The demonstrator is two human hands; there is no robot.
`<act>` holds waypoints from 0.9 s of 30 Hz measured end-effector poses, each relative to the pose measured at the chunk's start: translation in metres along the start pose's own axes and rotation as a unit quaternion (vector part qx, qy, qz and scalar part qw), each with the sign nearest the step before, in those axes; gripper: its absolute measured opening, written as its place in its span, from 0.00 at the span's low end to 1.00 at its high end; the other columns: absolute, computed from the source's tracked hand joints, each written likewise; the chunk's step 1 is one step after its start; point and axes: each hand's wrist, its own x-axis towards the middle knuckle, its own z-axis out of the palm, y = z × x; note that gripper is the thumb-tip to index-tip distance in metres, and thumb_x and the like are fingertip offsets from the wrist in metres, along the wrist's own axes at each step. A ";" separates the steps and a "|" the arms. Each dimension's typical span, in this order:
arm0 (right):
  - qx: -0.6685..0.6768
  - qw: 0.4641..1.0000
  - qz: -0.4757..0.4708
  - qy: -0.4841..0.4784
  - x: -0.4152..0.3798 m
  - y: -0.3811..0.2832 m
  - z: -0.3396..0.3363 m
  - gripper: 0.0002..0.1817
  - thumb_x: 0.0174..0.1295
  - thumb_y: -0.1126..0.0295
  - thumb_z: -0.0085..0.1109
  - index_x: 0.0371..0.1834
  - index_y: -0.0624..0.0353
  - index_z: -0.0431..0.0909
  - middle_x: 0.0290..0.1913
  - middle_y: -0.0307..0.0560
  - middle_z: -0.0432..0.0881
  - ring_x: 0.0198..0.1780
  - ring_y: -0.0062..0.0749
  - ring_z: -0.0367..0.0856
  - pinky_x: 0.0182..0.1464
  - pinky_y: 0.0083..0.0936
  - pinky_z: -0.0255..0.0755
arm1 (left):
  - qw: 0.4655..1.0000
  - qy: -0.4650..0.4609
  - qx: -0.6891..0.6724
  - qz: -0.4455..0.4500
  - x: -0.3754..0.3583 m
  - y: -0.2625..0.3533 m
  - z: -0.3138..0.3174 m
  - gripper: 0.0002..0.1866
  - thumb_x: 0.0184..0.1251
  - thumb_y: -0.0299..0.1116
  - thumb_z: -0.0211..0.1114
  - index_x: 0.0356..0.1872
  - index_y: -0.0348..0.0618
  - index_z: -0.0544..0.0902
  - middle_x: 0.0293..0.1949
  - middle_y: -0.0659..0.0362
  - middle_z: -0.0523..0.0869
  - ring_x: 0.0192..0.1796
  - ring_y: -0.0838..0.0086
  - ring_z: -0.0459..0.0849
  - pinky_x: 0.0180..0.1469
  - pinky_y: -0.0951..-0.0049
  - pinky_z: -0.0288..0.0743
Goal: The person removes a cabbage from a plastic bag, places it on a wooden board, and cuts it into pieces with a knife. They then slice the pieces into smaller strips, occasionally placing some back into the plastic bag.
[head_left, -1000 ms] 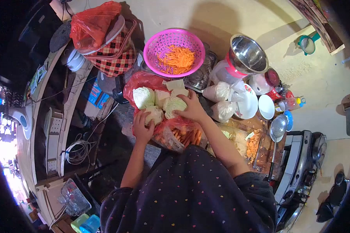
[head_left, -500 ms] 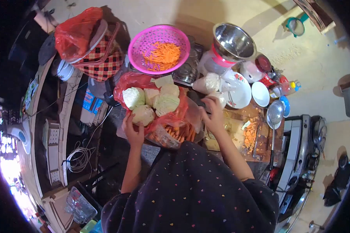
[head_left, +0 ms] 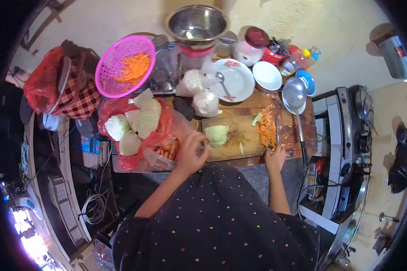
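On the cutting board sits a pale green piece of cabbage. My left hand is beside the board's left edge, fingers bent and apart, with no held object visible. My right hand is closed round the handle of a knife, whose blade points away from me. Chopped carrot lies along the left of the blade. Left of my left hand, more cabbage pieces rest in a red plastic bag, beside whole carrots in a clear bag.
A pink basket of carrot strips stands back left. Behind the board are two bags of white contents, a floral plate, a white bowl and a steel bowl. A skimmer lies right, near the stove.
My view has swung right. Both hands have left the cabbage bag: my left is now by the board, my right on the knife. A cabbage piece now shows on the board.
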 end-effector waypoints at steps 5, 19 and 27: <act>0.009 0.999 -0.022 -0.048 0.021 0.005 0.007 0.20 0.57 0.65 0.58 0.51 0.64 0.71 0.44 0.64 0.75 0.50 0.59 0.74 0.51 0.47 0.69 | 0.968 -0.132 0.213 -0.003 0.018 -0.002 0.073 0.36 0.49 0.34 0.68 0.64 0.49 0.69 0.63 0.46 0.65 0.66 0.51 0.62 0.67 0.53 0.58; 0.059 0.997 0.010 -0.040 0.051 0.049 -0.001 0.14 0.58 0.66 0.55 0.44 0.61 0.75 0.41 0.57 0.77 0.46 0.54 0.76 0.49 0.47 0.71 | 0.940 -0.207 0.255 -0.090 0.031 -0.003 0.096 0.43 0.44 0.32 0.69 0.68 0.52 0.64 0.66 0.44 0.61 0.68 0.44 0.59 0.69 0.51 0.59; 0.134 0.991 0.006 0.009 0.064 0.059 0.019 0.13 0.58 0.66 0.56 0.39 0.67 0.72 0.38 0.62 0.78 0.44 0.55 0.77 0.46 0.44 0.70 | 0.942 -0.203 0.255 -0.077 0.032 -0.005 0.093 0.42 0.43 0.33 0.72 0.66 0.52 0.66 0.65 0.45 0.62 0.67 0.46 0.60 0.69 0.53 0.60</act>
